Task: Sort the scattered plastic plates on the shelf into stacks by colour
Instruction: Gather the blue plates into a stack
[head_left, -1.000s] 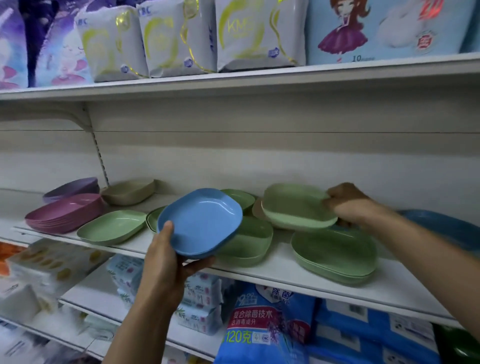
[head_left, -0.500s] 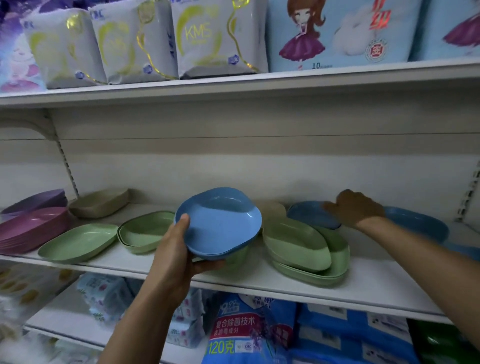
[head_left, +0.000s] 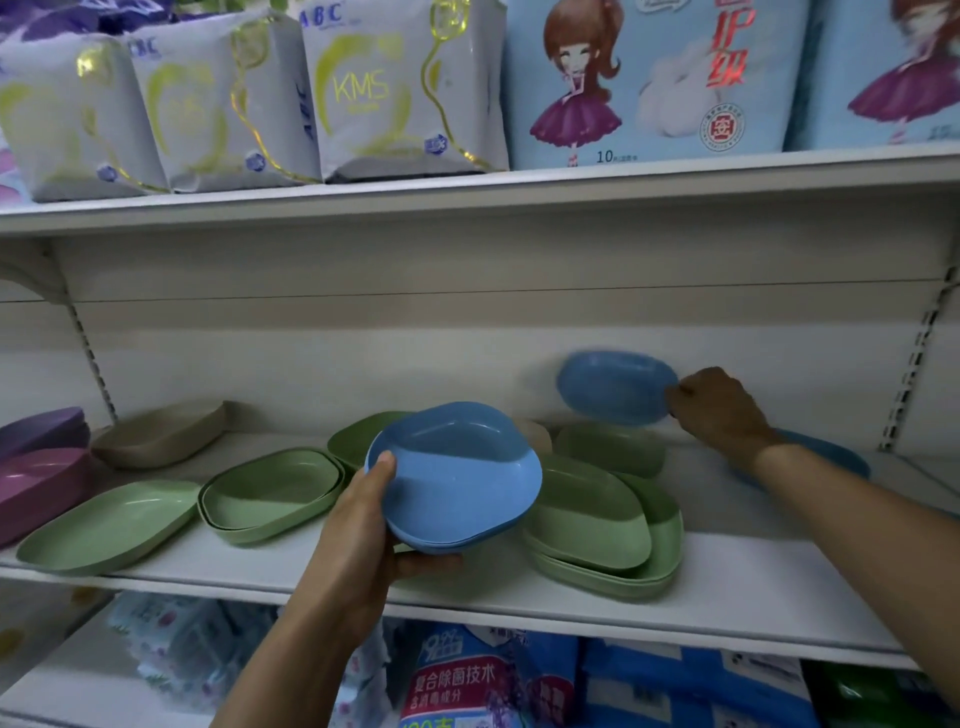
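Head view shows the shelf (head_left: 727, 587) roughly halfway sorted, by my judgement. The biggest group, the green plates, lies in several piles: a tall green stack (head_left: 597, 525) at right, a nested green pair (head_left: 270, 499) left of centre, a single green plate (head_left: 109, 525) farther left, and more green behind the held plates, so green needs merging. At far left the pink stack (head_left: 36, 488) and purple stack (head_left: 41, 431) look settled, with a beige plate (head_left: 161, 434) beside them. Blue is in hand: the left hand (head_left: 363, 540) grips a blue pile (head_left: 457, 467) by its near rim, thumb on top, above the shelf's front; it may be two nested plates, though the rim is hard to read. The right hand (head_left: 722, 410) pinches a lifted blue plate (head_left: 615, 387), blurred, near the back wall. Another blue plate (head_left: 836, 453) lies under that forearm.
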